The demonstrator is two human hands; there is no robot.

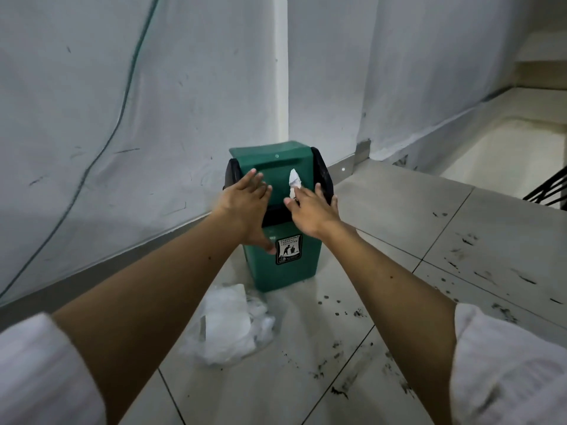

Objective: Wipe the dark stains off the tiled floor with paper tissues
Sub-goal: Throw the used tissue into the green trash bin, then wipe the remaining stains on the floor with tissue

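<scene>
Step in hand, as judged: disposal of a used tissue, between wiping passes. Green swing-lid bin [282,228] stands at 12 o'clock from the person, against the wall corner, with its black liner showing at the lid sides. Left hand [245,207] lies flat on the lid flap, fingers straight and spread, holding nothing; it appears to be pressing the flap inward. Right hand [310,210] is at the flap's right half with a crumpled white tissue [295,182] standing up from its fingertips; the fingers look nearly straight, so the hold is a light pinch at most, and whether the tissue is already let go I cannot tell. Dark stains [343,381] are scattered over the tiled floor [399,210] from 3 to 5 o'clock of the bin, many unwiped, so the task looks far from done. A plastic pack of tissues [228,326] lies on the floor at 7 o'clock of the bin, just beside its base. Next move calls for: flap pushed far enough to open a gap, tissue dropped through it, then a fresh tissue taken from the pack.
</scene>
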